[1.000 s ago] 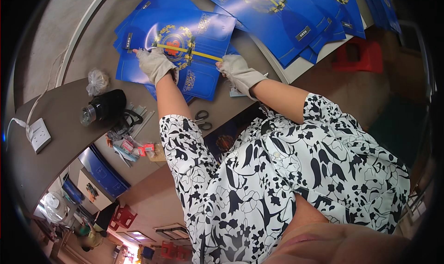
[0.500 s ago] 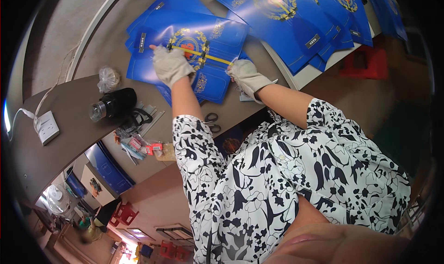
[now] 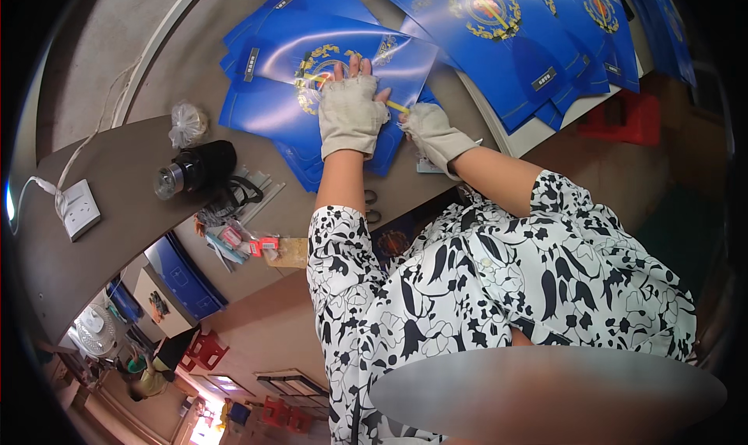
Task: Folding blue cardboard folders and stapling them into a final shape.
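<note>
A glossy blue printed sheet (image 3: 273, 102) with a gold wreath emblem lies on the grey table, on top of other blue sheets. My left hand (image 3: 352, 116), in a fingerless pale work glove, lies flat on it with the fingers stretched out, covering part of the emblem. A narrow yellow strip (image 3: 397, 107) crosses the sheet and passes beneath this hand. Near the sheet's right edge, my right hand (image 3: 433, 135), in a similar glove, has its fingers closed at the strip's end. Below that hand, a small light-blue object is partly hidden.
More blue sheets (image 3: 506, 63) are fanned over a white stack to the right, above a red stool (image 3: 623, 121). Left of my arm are a black bottle (image 3: 204, 168), a plastic bag (image 3: 187, 124), scissors (image 3: 372, 205) and a socket block (image 3: 82, 210). Another person (image 3: 148, 383) is far off.
My left hand has moved right along the yellow strip and now lies flat over the emblem. My right hand stays at the strip's right end. The view has shifted slightly.
</note>
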`<state>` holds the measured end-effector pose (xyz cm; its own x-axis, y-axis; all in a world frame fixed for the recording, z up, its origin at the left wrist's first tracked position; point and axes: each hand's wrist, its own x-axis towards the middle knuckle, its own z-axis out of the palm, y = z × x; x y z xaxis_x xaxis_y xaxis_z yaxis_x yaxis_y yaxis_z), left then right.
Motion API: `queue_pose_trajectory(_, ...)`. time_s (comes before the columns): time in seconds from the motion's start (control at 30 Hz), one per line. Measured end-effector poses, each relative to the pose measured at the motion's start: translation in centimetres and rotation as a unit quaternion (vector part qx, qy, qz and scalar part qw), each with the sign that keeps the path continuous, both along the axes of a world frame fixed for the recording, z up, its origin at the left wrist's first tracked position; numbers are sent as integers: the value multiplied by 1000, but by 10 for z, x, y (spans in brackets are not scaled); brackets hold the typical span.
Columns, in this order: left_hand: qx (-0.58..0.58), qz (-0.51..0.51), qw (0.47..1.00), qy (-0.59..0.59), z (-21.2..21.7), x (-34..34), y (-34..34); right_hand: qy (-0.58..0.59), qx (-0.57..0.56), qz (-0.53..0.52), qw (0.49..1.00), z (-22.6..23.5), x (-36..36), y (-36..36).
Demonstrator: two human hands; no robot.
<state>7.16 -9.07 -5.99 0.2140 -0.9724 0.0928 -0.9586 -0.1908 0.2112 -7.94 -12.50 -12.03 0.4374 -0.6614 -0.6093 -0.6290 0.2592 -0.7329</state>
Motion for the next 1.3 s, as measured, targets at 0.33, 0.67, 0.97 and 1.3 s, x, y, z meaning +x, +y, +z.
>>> queue_pose_trajectory(0.33,60,127,985,-100,-19,71,-22,-27,20,-50,998,32,-9,16)
queue_pose_trajectory(0.67,51,280,943,-175,-28,138,-14,-71,31,-98,992,28,-16,39)
queue_pose_trajectory(0.97,-24,-128,991,41,16,-25,-24,-113,-130,28,985,27,-21,33)
queue_pose_trajectory(1.3,11,13,996,-84,-6,84,-42,7,-115,63,991,49,-22,38)
